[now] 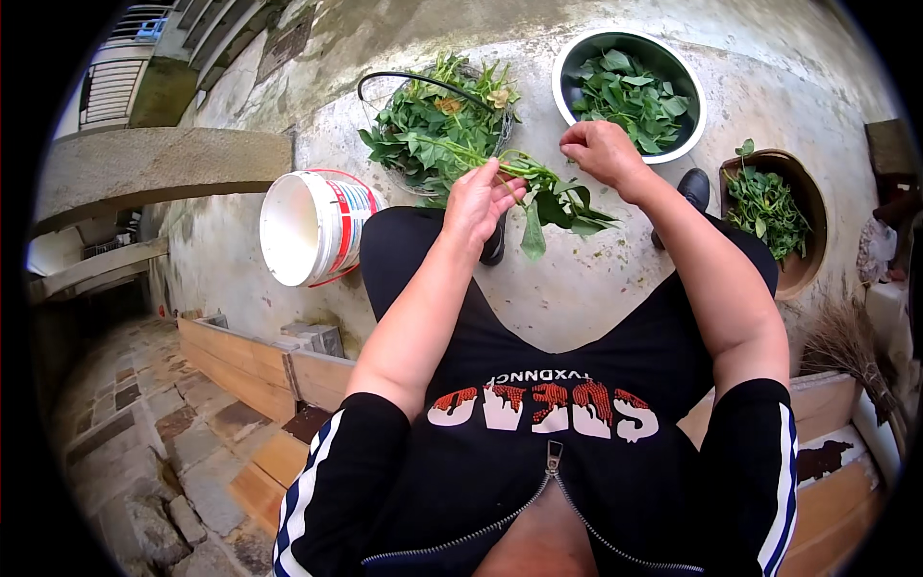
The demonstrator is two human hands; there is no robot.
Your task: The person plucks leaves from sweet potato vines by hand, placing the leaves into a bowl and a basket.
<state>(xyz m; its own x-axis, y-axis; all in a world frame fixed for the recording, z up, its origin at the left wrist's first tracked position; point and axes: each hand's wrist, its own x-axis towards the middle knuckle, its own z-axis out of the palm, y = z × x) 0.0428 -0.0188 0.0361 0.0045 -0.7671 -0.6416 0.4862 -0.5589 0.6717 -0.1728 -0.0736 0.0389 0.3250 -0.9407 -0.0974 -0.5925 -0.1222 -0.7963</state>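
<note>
My left hand (482, 198) holds a bunch of leafy green stems (537, 173), its leaves hanging to the right between my knees. My right hand (602, 153) is raised at the near rim of a metal basin (701, 94), thumb and fingertips pinched together; whether a small piece is between them I cannot tell. Picked green leaves (631, 97) lie in the basin. Behind my left hand stands a wire basket (507, 130) with a black handle (425, 78), heaped with leafy stems (425, 119), a few of them yellowed.
A white plastic bucket (292, 229) with a red handle lies tipped beside my left knee. Right of my right knee is a brown container (811, 238) with green stems (768, 209). Wooden boards (238, 353) and a twig broom (847, 346) flank me. Plant scraps dot the concrete floor (577, 303).
</note>
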